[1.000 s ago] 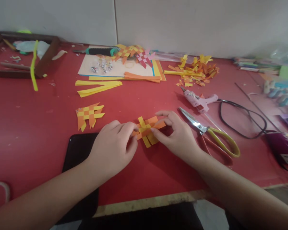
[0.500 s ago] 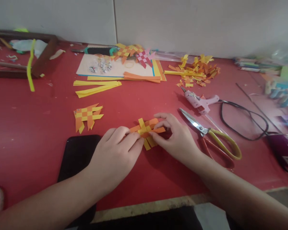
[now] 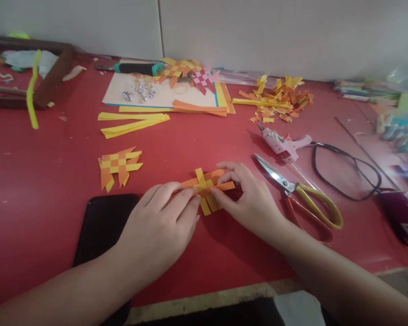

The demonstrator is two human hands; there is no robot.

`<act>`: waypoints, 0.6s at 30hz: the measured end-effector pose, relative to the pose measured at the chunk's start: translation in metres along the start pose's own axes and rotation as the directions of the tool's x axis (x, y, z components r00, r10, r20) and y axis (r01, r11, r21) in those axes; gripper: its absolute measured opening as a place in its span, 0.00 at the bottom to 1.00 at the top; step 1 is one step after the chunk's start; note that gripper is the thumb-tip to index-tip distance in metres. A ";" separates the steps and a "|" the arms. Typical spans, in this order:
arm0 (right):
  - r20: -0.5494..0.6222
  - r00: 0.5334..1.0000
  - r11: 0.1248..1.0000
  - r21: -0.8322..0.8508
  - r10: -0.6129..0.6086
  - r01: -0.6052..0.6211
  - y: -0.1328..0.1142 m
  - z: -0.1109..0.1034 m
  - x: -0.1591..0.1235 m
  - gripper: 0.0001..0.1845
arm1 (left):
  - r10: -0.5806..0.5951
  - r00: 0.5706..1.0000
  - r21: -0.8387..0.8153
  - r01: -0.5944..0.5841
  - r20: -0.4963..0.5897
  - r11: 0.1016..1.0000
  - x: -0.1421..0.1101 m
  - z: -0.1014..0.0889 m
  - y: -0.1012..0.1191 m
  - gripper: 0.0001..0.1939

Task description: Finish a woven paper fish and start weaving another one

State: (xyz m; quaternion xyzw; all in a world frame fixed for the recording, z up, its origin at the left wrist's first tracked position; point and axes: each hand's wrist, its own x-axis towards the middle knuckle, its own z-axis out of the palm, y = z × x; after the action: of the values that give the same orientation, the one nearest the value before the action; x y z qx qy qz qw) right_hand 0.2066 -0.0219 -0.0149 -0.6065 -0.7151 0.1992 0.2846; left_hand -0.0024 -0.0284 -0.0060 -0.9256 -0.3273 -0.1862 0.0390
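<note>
Between my hands, just above the red table, is a weave of orange and yellow paper strips [image 3: 201, 183]. My left hand [image 3: 163, 210] pinches its left side, the fingers hiding that end. The thumb and fingers of my right hand [image 3: 246, 192] are closed on the orange strips at its right side. Yellow strip ends stick out above and below the crossing. To the left lies a finished woven paper fish [image 3: 119, 165] in the same two colours. A black phone [image 3: 104, 222] rests partly beneath my left forearm.
Right of my hands lie scissors [image 3: 287, 184] and a pink glue gun [image 3: 282, 144] with a looping black cable. Yellow strips [image 3: 132, 124], orange strips [image 3: 200, 107] and a heap of paper scraps [image 3: 282, 99] lie farther back. A brown wooden tray [image 3: 51, 83] stands at the back left.
My left hand has shifted slightly left and down along the weave, its fingers a little more spread. My right hand keeps its hold. The camera view has moved slightly.
</note>
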 end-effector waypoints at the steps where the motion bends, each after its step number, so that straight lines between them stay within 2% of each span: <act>1: -0.003 1.000 1.000 -0.003 -0.003 0.003 0.000 0.000 0.000 0.18 | 0.002 1.000 -0.003 -0.002 0.001 1.000 0.000 0.000 0.000 0.14; 7: -0.009 1.000 1.000 0.002 -0.017 0.017 0.003 0.002 0.000 0.20 | 0.014 1.000 -0.002 -0.014 -0.011 1.000 0.001 -0.001 0.000 0.14; 12: -0.034 0.997 0.996 -0.041 -0.076 0.074 0.006 0.000 0.001 0.19 | 0.042 0.999 -0.005 -0.042 -0.003 0.999 0.000 0.003 -0.002 0.15; 18: -0.032 0.988 0.977 -0.156 -0.150 0.144 0.009 -0.009 0.001 0.17 | 0.078 0.997 -0.001 -0.078 -0.017 0.997 -0.001 0.005 -0.003 0.15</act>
State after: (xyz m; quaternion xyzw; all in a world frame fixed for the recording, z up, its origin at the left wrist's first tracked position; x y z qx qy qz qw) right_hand 0.2195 -0.0193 -0.0134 -0.5763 -0.7649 0.1088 0.2664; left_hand -0.0036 -0.0252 -0.0114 -0.9361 -0.2904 -0.1927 0.0483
